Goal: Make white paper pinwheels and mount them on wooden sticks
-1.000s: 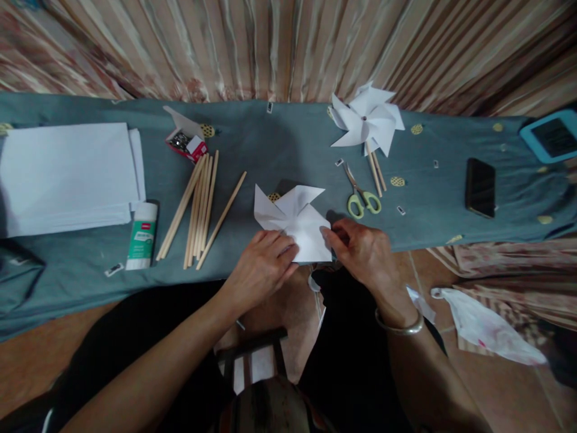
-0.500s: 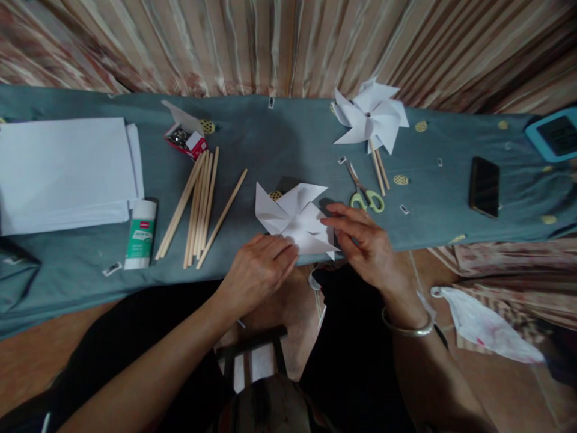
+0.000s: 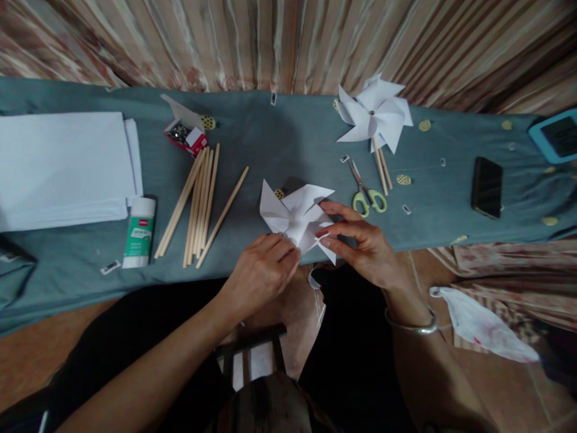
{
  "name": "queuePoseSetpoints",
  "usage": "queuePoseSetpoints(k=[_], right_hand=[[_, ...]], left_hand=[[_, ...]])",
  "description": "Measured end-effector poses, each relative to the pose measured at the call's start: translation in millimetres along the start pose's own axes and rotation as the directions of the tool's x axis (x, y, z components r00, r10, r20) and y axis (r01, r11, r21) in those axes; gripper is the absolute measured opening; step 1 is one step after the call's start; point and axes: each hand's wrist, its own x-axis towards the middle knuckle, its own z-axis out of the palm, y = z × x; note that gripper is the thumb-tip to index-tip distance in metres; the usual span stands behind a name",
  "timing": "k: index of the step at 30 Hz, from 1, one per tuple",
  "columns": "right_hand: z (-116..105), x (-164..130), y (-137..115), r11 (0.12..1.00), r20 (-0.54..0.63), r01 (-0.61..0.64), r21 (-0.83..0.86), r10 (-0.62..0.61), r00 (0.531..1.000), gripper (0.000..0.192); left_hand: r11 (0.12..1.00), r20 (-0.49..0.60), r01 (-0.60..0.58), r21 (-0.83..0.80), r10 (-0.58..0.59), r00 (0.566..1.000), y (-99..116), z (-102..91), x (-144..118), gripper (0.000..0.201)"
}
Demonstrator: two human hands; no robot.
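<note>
A white paper pinwheel point(image 3: 295, 210) with folded blades lies at the near edge of the cloth-covered table. My left hand point(image 3: 265, 267) grips its lower left part, fingers bent and closed on the paper. My right hand point(image 3: 360, 243) pinches the tip of a blade at the lower right between thumb and fingers. Beyond my right hand lie scissors point(image 3: 368, 198) with green handles. Farther back rest finished-looking white pinwheels point(image 3: 378, 114), overlapping, with wooden sticks point(image 3: 382, 165) under them.
Several wooden sticks point(image 3: 198, 204) lie left of centre, below an open red box point(image 3: 186, 135) of small metal pieces. A glue stick point(image 3: 139, 233) and a paper stack point(image 3: 63, 168) are at the left. A phone point(image 3: 487, 186) and a blue-framed device point(image 3: 556, 135) are at the right.
My right thumb and fingers have closed on a lower right blade and lifted or bent its tip. The pinwheel has turned slightly and shifted right; my left hand keeps its hold.
</note>
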Motion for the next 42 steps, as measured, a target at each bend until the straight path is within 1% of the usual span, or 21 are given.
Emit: queuePoseSetpoints(k=[4,7,9,12,15,18,23,31,37,42], right_hand=[[13.0,4.7,-1.6,0.999,-0.096,-0.006,-0.053,0.000,0.995,0.005],[22.1,7.0,-3.5,0.991,-0.143,0.006,-0.135,-0.026,0.989,0.003],[26.0,7.7,-4.5,0.981,-0.152,0.016,-0.194,-0.046,0.987,0.002],[29.0,8.1,-5.4,0.967,-0.156,0.024,-0.253,-0.066,0.986,0.005],[31.0,8.8,-5.4,0.955,-0.146,0.027,-0.294,-0.072,0.987,0.008],[33.2,9.5,-5.2,0.944,-0.138,0.028,-0.330,-0.078,0.987,0.008],[35.6,9.7,-6.8,0.949,-0.148,0.029,-0.313,-0.079,0.986,0.009],[36.6,9.7,-9.0,0.954,-0.168,0.010,-0.300,-0.063,0.984,0.009],[37.0,9.9,-9.0,0.955,-0.175,0.006,-0.297,-0.061,0.983,0.008],[37.3,9.4,-8.9,0.957,-0.174,0.015,-0.291,-0.068,0.982,0.012]], left_hand=[[1.000,0.010,0.005,0.001,-0.005,1.000,0.7,1.0,0.0,0.017],[1.000,-0.001,0.011,-0.005,-0.011,1.000,1.8,1.1,-0.4,0.014],[1.000,-0.031,0.016,-0.013,-0.016,0.999,2.8,1.1,-1.0,0.012],[0.999,-0.077,0.026,-0.022,-0.027,0.997,3.7,1.5,-2.2,0.017],[1.000,-0.068,0.010,-0.016,-0.011,0.998,3.2,2.5,-3.6,0.022],[1.000,-0.037,-0.004,-0.008,0.004,0.999,2.0,3.4,-4.7,0.019],[1.000,-0.009,0.001,-0.018,-0.001,1.000,1.8,4.2,-4.9,0.016],[1.000,-0.013,0.006,-0.030,-0.006,1.000,1.3,4.9,-4.6,0.016],[0.999,-0.041,0.014,-0.049,-0.016,0.999,1.8,4.2,-2.7,0.016],[0.998,-0.028,0.029,-0.052,-0.031,0.999,1.9,4.1,-2.5,0.016]])
